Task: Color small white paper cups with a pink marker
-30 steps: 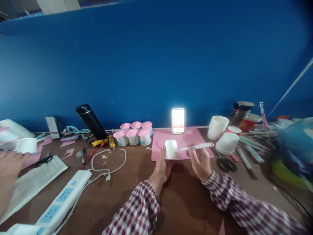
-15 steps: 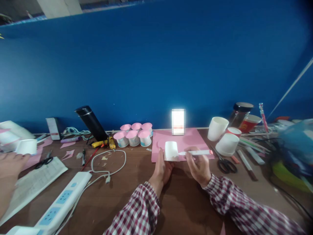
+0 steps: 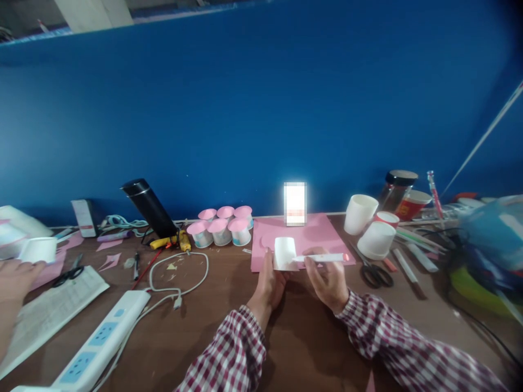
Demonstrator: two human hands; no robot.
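While the left hand (image 3: 269, 280) wraps its fingers around a small white paper cup (image 3: 285, 252) and holds it on its side just above the near edge of a pink sheet (image 3: 318, 231), the right hand (image 3: 327, 277) pinches a white pen (image 3: 322, 257) with a red end and lays its tip against the side of the cup. Behind the pink sheet a bright phone (image 3: 295, 203) leans on the blue wall, six little cups with pink tops (image 3: 220, 224) sit to the left, and black scissors (image 3: 373, 272) lie on the brown table (image 3: 212, 316) to the right. Far to the left, another person's hand (image 3: 14, 275) rests by a white cup (image 3: 38, 249).
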